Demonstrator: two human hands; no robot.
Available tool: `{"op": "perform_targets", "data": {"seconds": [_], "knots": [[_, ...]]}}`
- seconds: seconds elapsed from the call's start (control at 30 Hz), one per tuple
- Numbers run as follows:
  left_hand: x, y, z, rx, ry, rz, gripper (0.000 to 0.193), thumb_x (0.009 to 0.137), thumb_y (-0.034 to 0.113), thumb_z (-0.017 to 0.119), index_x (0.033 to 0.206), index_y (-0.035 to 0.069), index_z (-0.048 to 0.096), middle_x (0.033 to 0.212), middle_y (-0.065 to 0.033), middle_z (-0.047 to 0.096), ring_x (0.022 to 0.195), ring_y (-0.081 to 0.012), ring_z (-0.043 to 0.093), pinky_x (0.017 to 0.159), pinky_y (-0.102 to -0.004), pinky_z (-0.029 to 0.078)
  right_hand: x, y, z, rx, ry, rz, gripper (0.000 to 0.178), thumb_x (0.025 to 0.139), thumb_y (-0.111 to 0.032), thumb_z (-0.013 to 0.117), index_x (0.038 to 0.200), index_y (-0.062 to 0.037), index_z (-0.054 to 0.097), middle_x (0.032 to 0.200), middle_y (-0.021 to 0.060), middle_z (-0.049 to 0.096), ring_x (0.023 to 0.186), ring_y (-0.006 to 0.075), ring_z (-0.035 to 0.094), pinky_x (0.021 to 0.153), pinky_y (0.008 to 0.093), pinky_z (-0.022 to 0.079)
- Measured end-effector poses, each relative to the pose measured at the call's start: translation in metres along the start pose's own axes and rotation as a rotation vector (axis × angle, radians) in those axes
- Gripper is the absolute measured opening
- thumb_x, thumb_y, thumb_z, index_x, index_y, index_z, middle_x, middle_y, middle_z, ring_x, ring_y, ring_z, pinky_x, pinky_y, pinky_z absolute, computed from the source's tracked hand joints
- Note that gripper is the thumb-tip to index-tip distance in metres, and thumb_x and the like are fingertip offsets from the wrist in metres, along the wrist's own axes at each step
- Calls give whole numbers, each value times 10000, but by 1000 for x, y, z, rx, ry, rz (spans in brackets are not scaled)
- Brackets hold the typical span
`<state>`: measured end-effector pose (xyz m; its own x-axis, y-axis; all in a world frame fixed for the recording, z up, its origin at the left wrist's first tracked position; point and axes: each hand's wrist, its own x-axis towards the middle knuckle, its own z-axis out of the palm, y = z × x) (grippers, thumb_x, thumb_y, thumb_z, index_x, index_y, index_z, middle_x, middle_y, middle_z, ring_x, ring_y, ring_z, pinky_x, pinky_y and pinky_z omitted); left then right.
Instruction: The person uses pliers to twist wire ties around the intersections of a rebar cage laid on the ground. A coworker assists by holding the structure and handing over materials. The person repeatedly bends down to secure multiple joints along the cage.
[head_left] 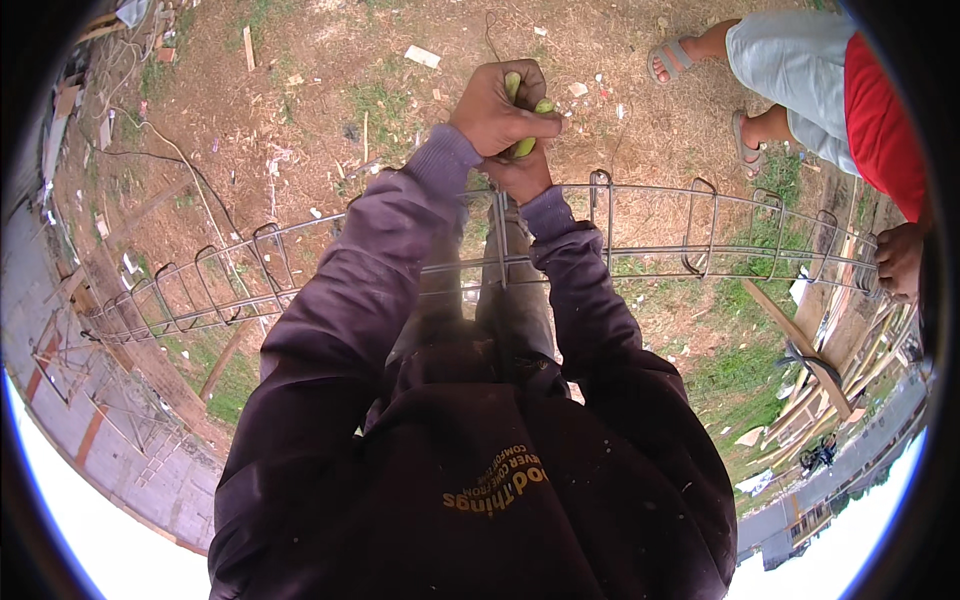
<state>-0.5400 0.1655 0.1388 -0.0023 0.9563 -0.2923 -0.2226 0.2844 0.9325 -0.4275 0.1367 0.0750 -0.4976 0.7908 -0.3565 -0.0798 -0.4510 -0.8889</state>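
Close together beyond the steel rebar cage [640, 250], my two hands meet over the ground. My left hand [497, 108] is closed around yellow-green tool handles [522, 147] that look like pliers; the jaws are hidden. Just below it, my right hand [520, 176] is pressed up against the left, its fingers mostly covered. The cage runs across in front of my legs, with long bars and several bent rectangular stirrups. The right wrist is near its far long bar.
At the right stands another person in a red top [885, 130], pale trousers and sandals; that person's hand [900, 262] is at the cage's right end. Timber strips [850, 375] are piled lower right. Wood scraps [422, 56] and a cable [180, 150] lie on the dirt.
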Motion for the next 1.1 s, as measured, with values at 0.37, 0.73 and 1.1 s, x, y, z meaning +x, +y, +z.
{"op": "perform_targets", "data": {"seconds": [0.37, 0.73, 1.1], "knots": [[-13, 8, 45, 196, 666, 112, 323, 698, 189, 840, 797, 16, 586, 637, 23, 525, 641, -77, 512, 609, -267, 482, -31, 42, 42, -46, 490, -131, 422, 697, -79, 802, 1049, 18, 591, 845, 58, 656, 827, 175, 647, 716, 303, 534], [8, 4, -16, -85, -216, -126, 351, 725, 330, 843, 840, 57, 654, 650, 15, 580, 624, -77, 558, 642, -236, 489, 16, 7, -25, -55, -266, 130, 339, 772, -66, 730, 1066, 15, 582, 898, 79, 674, 863, 163, 647, 744, 298, 522], [-45, 0, 65, 342, 540, 120, 400, 732, 270, 849, 931, 33, 595, 795, 1, 594, 633, -62, 531, 590, -220, 458, -11, 33, 52, -118, 525, -146, 324, 804, -98, 745, 1062, 30, 597, 880, 66, 649, 799, 147, 622, 743, 298, 524]]}}
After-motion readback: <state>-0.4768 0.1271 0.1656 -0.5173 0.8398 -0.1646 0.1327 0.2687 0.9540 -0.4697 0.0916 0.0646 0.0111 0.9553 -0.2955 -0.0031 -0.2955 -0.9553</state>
